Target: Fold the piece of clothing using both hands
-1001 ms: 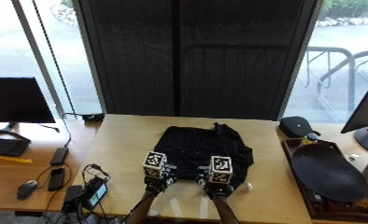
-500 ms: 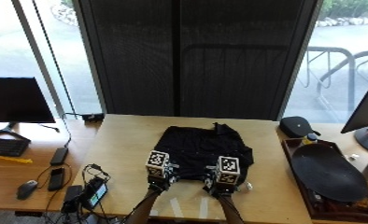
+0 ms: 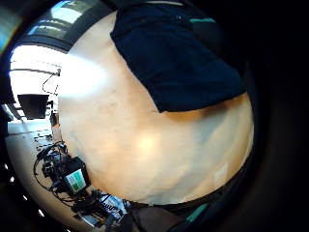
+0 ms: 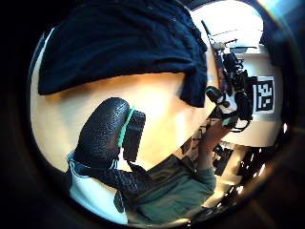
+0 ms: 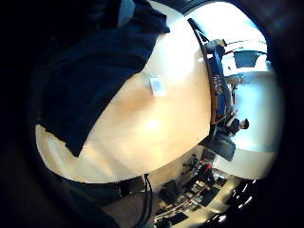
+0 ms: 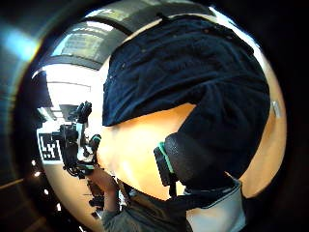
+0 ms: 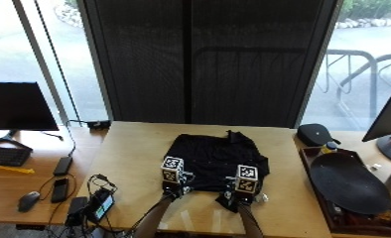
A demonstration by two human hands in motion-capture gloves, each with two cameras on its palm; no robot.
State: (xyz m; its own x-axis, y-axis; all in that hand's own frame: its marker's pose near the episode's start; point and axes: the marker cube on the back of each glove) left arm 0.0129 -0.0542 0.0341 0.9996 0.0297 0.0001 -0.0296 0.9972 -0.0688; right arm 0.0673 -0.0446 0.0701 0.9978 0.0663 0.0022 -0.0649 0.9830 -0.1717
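On wooden table (image 7: 131, 163), rumpled dark garment (image 7: 212, 158)

A light wooden table (image 7: 129, 144) is seen carrying a black piece of clothing (image 7: 215, 158) spread flat near its middle. A small black device with cables (image 7: 97, 206) is laid at its left front corner.

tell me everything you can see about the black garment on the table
The garment is black, soft-looking cloth, lying mostly flat and spread on the light wooden table near the person's edge. Its surface is slightly rumpled, and a small bit sticks up at its far edge. One near corner hangs lower by the right hand; the left hand is at the near hem. Whether either hand grips the cloth cannot be told.
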